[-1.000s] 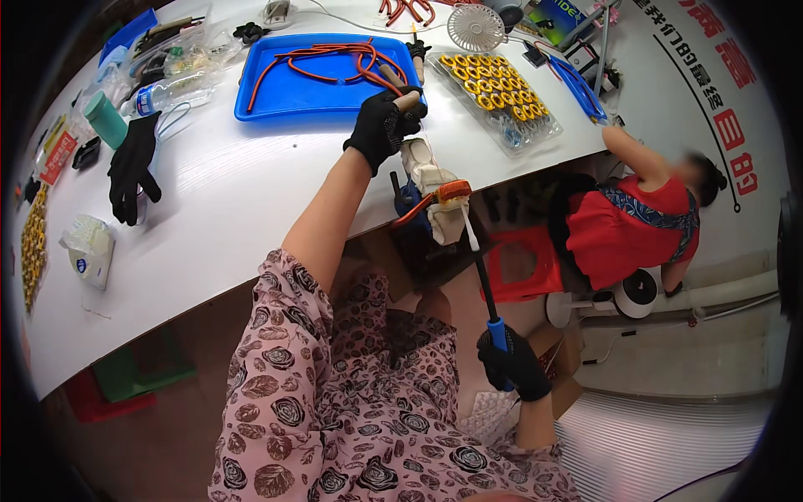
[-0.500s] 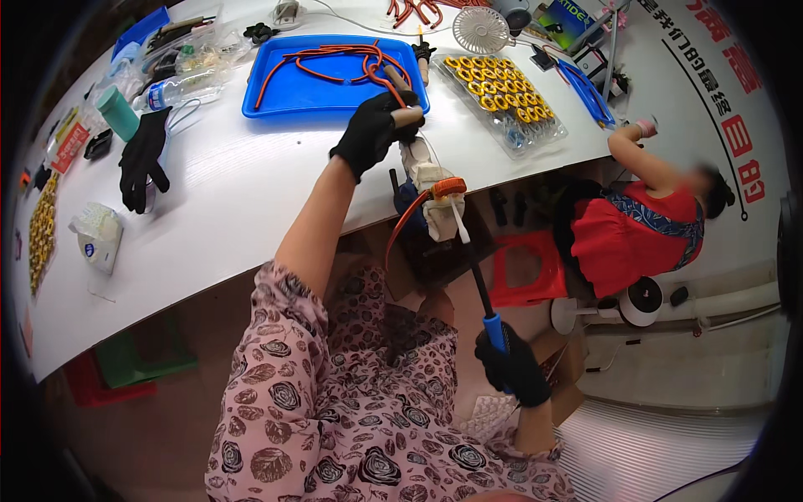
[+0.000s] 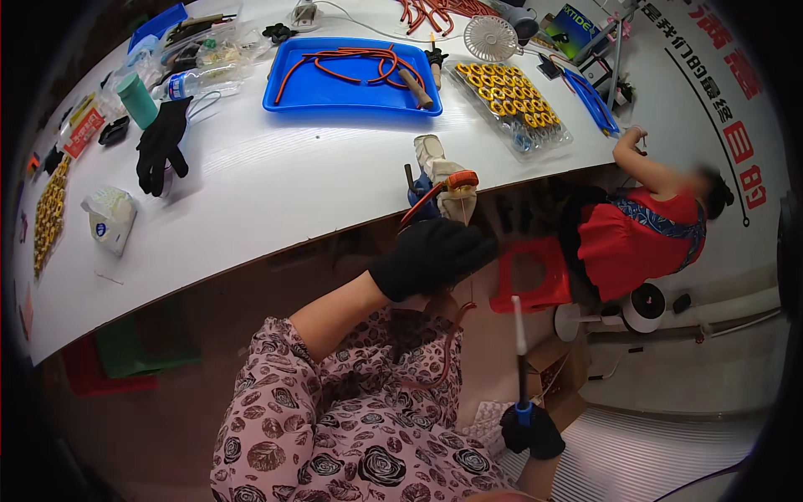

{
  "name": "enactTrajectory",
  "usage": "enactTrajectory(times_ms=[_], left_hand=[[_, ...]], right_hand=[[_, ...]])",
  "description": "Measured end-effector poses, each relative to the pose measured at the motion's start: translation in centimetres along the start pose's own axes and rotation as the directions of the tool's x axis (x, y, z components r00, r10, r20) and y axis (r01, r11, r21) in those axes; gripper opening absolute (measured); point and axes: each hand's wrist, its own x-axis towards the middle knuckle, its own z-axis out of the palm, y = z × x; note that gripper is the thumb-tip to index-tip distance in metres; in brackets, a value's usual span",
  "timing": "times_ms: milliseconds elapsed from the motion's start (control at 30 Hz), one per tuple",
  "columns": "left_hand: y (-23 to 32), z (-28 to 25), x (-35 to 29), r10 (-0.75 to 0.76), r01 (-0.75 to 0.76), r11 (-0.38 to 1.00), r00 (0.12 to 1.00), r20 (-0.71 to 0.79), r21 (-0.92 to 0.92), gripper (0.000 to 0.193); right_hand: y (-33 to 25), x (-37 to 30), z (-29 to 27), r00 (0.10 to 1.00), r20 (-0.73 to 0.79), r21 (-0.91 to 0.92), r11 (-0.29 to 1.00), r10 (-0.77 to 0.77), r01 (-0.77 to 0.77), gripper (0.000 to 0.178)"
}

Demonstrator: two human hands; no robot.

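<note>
My left hand [image 3: 431,259], in a black glove, is closed just in front of a small blue-and-white vise [image 3: 429,152] at the table edge. Whatever its fingers grip is hidden. An orange piece [image 3: 462,179] sits in the vise, and a thin strand runs down from it past my fingers. One orange tube [image 3: 410,216] passes from the vise behind the hand; a length of reddish tube [image 3: 449,351] shows lower, over my lap. My right hand [image 3: 533,432], also black-gloved, grips a long tool with blue handle, black shaft [image 3: 522,376] and pale tip, apart from the vise.
On the white table are a blue tray [image 3: 351,105] with orange tubes and a wooden-handled tool [image 3: 416,89], a pack of yellow rings [image 3: 502,92], a fan [image 3: 491,38] and a black glove [image 3: 163,146]. A person in red [image 3: 631,234] works to the right.
My left hand has dropped from above the vise, beside the tray, to in front of it. My right hand has drawn the tool down and away from the orange piece.
</note>
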Motion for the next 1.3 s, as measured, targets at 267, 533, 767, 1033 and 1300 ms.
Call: enactTrajectory(times_ms=[267,533,767,1033,1300], left_hand=[[-3.2,-4.3,0.9,-0.536,0.375,0.804,0.792,-0.291,-0.462,0.029],[-14.8,-0.4,3.9,-0.792,0.288,0.151,0.608,0.059,-0.946,0.024],[-16.4,2.9,3.8,-0.774,0.246,-0.001,0.613,0.156,-0.969,0.024],[-12.8,-2.4,7.2,-0.568,0.232,0.661,0.777,-0.273,-0.714,0.024],[-15.8,2.0,4.3,-0.754,0.143,0.112,0.657,0.010,-0.983,0.021]], right_hand=[[-3.2,4.2,2.7,0.938,-0.133,0.065,0.941,-0.321,0.332,0.016],[-6.0,8.3,4.6,0.960,-0.187,-0.204,0.964,-0.210,0.171,0.015],[-8.3,10.3,4.4,0.974,-0.127,-0.259,0.954,-0.188,0.151,0.015],[-9.0,10.7,4.8,0.973,-0.128,-0.240,0.958,-0.191,0.157,0.014],[-9.2,11.3,5.4,0.972,-0.123,-0.248,0.955,-0.198,0.164,0.014]])
